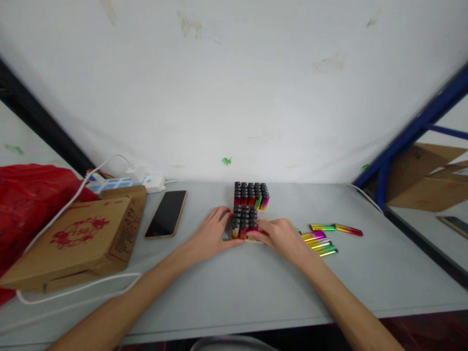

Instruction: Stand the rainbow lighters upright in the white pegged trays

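Observation:
Black-topped lighters stand upright in two blocks at the middle of the grey table. The near block (244, 222) sits between my hands and shows red and yellowish bodies. Just behind it stands the far block (251, 195), wider, with red, green and purple bodies. My left hand (215, 230) rests against the near block's left side, thumb along its front and fingers apart. From the right, my right hand (280, 236) pinches a lighter at the block's front right corner. Several shiny lighters (318, 242) lie flat to the right of my right hand, partly hidden by it.
A dark phone (166, 214) lies on the table (226, 302) at the left. Beyond it are a cardboard box (80, 234), a white cable (78, 192), a power strip (153, 183) and a red bag (40, 187). Blue shelf posts (382, 180) and cartons (424, 180) stand at the right.

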Motion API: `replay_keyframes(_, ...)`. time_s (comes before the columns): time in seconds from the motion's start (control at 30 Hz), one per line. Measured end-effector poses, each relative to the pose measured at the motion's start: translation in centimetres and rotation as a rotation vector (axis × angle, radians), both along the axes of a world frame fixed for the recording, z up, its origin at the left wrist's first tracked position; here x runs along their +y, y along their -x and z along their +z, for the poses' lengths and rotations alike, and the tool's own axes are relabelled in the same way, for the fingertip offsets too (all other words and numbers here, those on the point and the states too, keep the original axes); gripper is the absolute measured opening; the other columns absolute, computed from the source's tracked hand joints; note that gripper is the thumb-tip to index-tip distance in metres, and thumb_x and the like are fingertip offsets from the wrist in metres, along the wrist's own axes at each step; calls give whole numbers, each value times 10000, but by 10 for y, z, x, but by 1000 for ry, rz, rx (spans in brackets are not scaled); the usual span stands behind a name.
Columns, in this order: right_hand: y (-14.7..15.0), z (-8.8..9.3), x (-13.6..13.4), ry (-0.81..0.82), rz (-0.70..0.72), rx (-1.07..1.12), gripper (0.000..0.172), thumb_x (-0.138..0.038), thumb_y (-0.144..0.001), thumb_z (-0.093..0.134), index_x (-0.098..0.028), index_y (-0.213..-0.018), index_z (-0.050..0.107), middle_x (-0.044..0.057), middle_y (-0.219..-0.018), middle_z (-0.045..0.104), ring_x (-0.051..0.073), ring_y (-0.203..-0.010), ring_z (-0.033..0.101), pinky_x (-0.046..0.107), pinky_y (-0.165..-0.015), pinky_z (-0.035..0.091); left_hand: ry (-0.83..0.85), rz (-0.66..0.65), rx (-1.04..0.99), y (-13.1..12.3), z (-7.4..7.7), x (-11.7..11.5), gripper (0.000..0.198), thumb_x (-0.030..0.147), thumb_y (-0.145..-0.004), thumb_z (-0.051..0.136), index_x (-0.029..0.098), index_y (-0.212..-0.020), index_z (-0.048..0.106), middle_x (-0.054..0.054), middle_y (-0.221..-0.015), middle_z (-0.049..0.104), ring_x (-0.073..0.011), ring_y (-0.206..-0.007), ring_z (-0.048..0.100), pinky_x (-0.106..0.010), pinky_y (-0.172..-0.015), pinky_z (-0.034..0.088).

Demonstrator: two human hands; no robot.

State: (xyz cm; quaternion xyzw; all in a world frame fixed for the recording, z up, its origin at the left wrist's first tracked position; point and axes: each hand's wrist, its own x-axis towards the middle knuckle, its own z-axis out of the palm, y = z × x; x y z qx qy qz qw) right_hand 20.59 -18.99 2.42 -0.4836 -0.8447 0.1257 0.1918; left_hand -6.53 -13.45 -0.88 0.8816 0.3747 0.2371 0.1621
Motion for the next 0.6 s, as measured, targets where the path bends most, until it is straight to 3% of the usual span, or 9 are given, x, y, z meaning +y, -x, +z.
replay_keyframes(0.1,-7,1,2,16,-3,8,573,-648,-1142,662,-216,-780,762,46,-686,743,186,-584,627,306,-605,371,-6,-6,-16,2,-4,2,635,603,-955,906,207,-1411,710,-174,-1472,683,-404,-1392,667,-592,-1235,575)
replay_keyframes(0.2,-36,13,5,9,-53,159,703,-725,-1157,558,-211,-702,705,3,-585,649,147,-537,546,294,-592,361,-3,-13,-33,5,-8,5,705,686,-959,875,209,-1452,709,-180,-1496,680,-409,-1398,667,-605,-1240,573)
replay_keyframes(0.3,-78,34,5,-26,-181,267,653,-712,-1144,574,-211,-763,748,20,-642,714,173,-604,631,296,-630,468,0,-15,-47,7,-10,7,758,733,-954,857,201,-1475,714,-192,-1506,684,-419,-1412,665,-608,-1250,568)
replay_keyframes(0.4,-115,46,-6,-36,-241,258,486,-662,-1104,668,-226,-992,850,84,-914,856,250,-818,786,361,-790,628,16,-22,-63,9,-10,8,739,730,-954,857,202,-1457,733,-192,-1513,691,-425,-1415,674,-604,-1248,577)
replay_keyframes(0.47,-131,42,-21,-98,-257,184,443,-633,-1105,674,-249,-1217,864,143,-1245,862,320,-1132,818,466,-1051,655,25,-26,-81,10,-9,8,712,709,-955,865,213,-1451,744,-184,-1519,696,-422,-1420,679,-591,-1247,585)
replay_keyframes(0.53,-138,27,-40,-164,-314,57,536,-636,-1115,647,-298,-1509,777,174,-1616,705,398,-1492,672,608,-1268,544,25,-30,-99,11,-9,9,698,700,-952,870,224,-1449,751,-174,-1513,703,-417,-1416,685,-578,-1246,590)
replay_keyframes(0.6,-139,4,-58,-180,-400,-107,645,-678,-1115,615,-351,-1669,670,165,-1832,487,506,-1716,396,782,-1330,405,23,-32,-110,11,-10,9,701,705,-947,868,228,-1447,754,-171,-1507,706,-415,-1413,688,-575,-1248,589)
